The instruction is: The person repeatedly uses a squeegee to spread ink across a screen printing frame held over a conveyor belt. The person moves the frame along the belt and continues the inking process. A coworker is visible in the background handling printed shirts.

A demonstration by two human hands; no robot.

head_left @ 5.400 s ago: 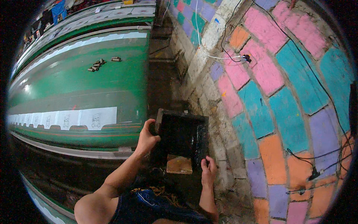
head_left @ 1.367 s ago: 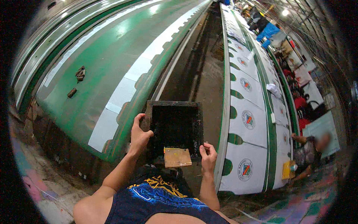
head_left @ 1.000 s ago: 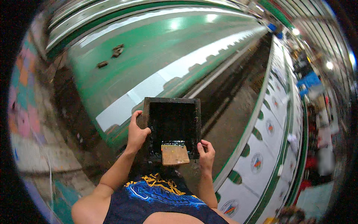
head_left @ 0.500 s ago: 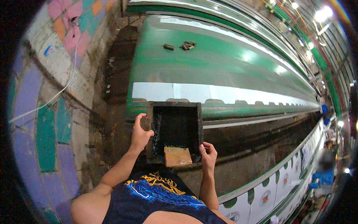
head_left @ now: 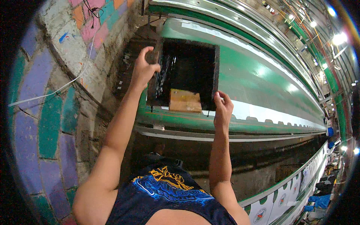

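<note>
I hold a dark rectangular screen-printing frame (head_left: 216,71) by its two sides, out over the green table (head_left: 255,73). My left hand (head_left: 144,71) grips the left side with the thumb toward the inside. Lower on the right side, my right hand (head_left: 224,107) is closed on the edge. The inside of the frame is black, with wet-looking glints near the left side. A wooden squeegee-like block (head_left: 185,100), light brown with yellow stains, rests at the frame's near end. Whether the frame touches the tabletop, I cannot tell.
White sheeting (head_left: 258,113) runs along the table's near edge. More long tables (head_left: 225,17) lie beyond. A painted block wall (head_left: 48,127) with a white cable (head_left: 75,80) stands on the left. Behind my right side, printed white pieces (head_left: 277,202) line another table.
Both hands have carried the frame forward, away from my body and over the table. The small dark pieces on the tabletop are now hidden from view.
</note>
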